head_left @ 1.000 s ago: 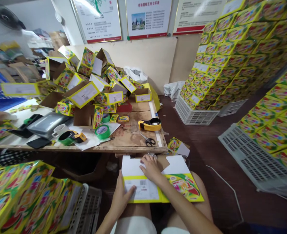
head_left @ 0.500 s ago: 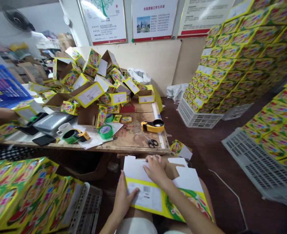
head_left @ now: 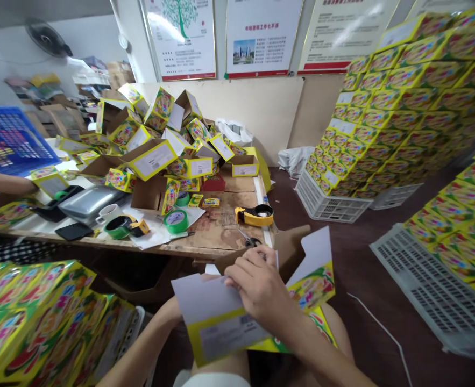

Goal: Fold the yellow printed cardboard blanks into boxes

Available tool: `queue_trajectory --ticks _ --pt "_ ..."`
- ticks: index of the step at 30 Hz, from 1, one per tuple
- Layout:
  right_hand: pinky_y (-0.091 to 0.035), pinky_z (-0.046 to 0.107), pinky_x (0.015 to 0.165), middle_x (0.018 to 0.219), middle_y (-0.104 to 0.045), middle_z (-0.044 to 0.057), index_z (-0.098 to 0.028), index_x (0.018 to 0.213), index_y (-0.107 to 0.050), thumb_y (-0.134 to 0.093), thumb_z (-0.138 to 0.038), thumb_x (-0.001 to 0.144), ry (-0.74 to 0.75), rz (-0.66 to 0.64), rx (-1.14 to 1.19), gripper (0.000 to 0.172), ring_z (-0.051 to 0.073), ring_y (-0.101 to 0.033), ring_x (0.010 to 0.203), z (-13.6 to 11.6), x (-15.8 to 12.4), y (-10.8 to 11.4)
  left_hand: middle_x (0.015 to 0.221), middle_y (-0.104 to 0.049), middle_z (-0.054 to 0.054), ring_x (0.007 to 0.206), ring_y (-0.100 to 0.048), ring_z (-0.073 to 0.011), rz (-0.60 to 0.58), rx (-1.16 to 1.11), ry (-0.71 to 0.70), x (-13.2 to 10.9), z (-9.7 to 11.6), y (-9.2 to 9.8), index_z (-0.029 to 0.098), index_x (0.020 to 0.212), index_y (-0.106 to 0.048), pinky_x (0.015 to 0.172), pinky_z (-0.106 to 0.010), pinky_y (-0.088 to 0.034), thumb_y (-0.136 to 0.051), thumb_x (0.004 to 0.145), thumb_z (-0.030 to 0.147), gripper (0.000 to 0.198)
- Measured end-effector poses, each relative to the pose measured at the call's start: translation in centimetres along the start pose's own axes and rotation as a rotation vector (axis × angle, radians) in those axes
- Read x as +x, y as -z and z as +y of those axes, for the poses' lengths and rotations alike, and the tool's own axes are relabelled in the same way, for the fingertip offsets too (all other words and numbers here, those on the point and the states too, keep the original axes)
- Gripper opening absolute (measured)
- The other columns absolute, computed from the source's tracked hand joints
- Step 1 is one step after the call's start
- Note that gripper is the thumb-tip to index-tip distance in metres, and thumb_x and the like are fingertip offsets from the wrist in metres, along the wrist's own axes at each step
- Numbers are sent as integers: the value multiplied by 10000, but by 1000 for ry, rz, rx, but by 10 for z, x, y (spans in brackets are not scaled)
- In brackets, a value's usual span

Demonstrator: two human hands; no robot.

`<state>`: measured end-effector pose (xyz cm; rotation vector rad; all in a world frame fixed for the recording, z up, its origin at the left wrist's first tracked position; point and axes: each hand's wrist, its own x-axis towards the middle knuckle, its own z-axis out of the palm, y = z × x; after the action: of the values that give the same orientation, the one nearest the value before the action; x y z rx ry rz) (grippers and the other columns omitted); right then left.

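A printed yellow and green carton (head_left: 229,333) with white inner flaps is partly unfolded above my lap, its brown inside facing up at the right. My right hand (head_left: 257,279) has its fingers curled over the carton's upper edge near the middle, gripping it. Behind the carton's left panel is my left hand (head_left: 175,310); only the wrist and a bit of the hand show, and its fingers are hidden. Just beyond my right hand, scissors (head_left: 250,239) lie on the table's edge.
The wooden table (head_left: 229,236) holds a yellow tape dispenser (head_left: 257,216), green tape (head_left: 176,221), a mug (head_left: 108,214) and heaped cartons (head_left: 150,160). Stacked cartons (head_left: 27,322) stand at the left, crates (head_left: 426,285) at the right. Another person's arm (head_left: 9,183) reaches in from the left.
The carton has tilted and opened up, its right flap rising. My left hand has gone from its front face to behind it, and my right hand now grips the upper edge.
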<state>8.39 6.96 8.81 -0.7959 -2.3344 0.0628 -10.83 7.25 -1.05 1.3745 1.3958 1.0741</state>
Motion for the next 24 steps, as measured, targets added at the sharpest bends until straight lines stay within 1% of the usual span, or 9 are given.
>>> queue_trajectory --ticks 3,7,10,13,15,17,19,20,24 --pt "-226 347 861 682 -556 -6 -205 768 -552 -370 -190 946 -34 29 -24 256 162 -433 743 -5 -13 0 451 -479 27 466 -394 -103 3 67 -11 8 3 -5 168 457 -506 449 -216 -317 -678 641 416 354" --pt "-229 345 833 666 -548 -2 -209 741 -538 -345 -159 940 -113 10 3 282 160 -430 716 -6 -38 -11 518 -398 60 498 -319 -80 256 116 -16 -1 -4 -1 173 582 -432 479 -194 -265 -503 808 436 354" --pt "-239 346 802 662 -579 9 -203 704 -535 -368 -151 924 -231 -48 -5 281 167 -450 701 2 -53 -37 564 -371 56 529 -333 -92 442 123 -2 -17 -17 -1 190 616 -375 489 -195 -276 -403 872 452 368" --pt "-253 347 755 661 -634 30 -196 680 -567 -427 -168 909 -359 -229 -87 270 183 -497 696 15 -59 -68 577 -418 34 559 -405 -116 502 126 7 -28 -31 -8 191 619 -405 522 -206 -338 -385 881 462 378" --pt "-264 349 730 688 -665 45 -198 700 -606 -442 -187 912 -397 -340 -128 268 192 -529 708 22 -57 -81 702 -558 -12 680 -528 -157 474 130 -14 -30 -36 -14 169 741 -526 631 -225 -421 -403 878 453 339" --pt "-281 355 729 724 -680 57 -203 726 -642 -446 -212 917 -407 -378 -148 274 200 -549 733 26 -52 -85 984 -638 -72 927 -592 -213 375 158 -59 -29 -40 -18 153 1049 -570 821 -264 -450 -463 856 433 357" --pt "-309 365 744 752 -674 77 -203 727 -669 -458 -264 919 -416 -374 -172 292 217 -555 768 28 -49 -82 1237 -572 -110 1143 -537 -244 254 198 -91 -26 -42 -19 158 1332 -415 977 -308 -398 -498 841 405 555" --pt "-327 372 753 763 -663 89 -198 728 -679 -467 -290 915 -428 -366 -189 297 227 -553 786 29 -50 -79 1307 -530 -118 1202 -503 -250 205 215 -95 -24 -44 -19 163 1403 -328 1017 -325 -373 -498 843 390 627" --pt "-412 390 780 886 -616 109 -181 868 -685 -461 -257 910 -460 -232 -164 241 250 -543 884 35 -65 -66 1423 -428 -103 1314 -394 -266 150 290 -81 -24 -52 -15 193 1462 -231 1078 -369 -324 -485 840 287 678"
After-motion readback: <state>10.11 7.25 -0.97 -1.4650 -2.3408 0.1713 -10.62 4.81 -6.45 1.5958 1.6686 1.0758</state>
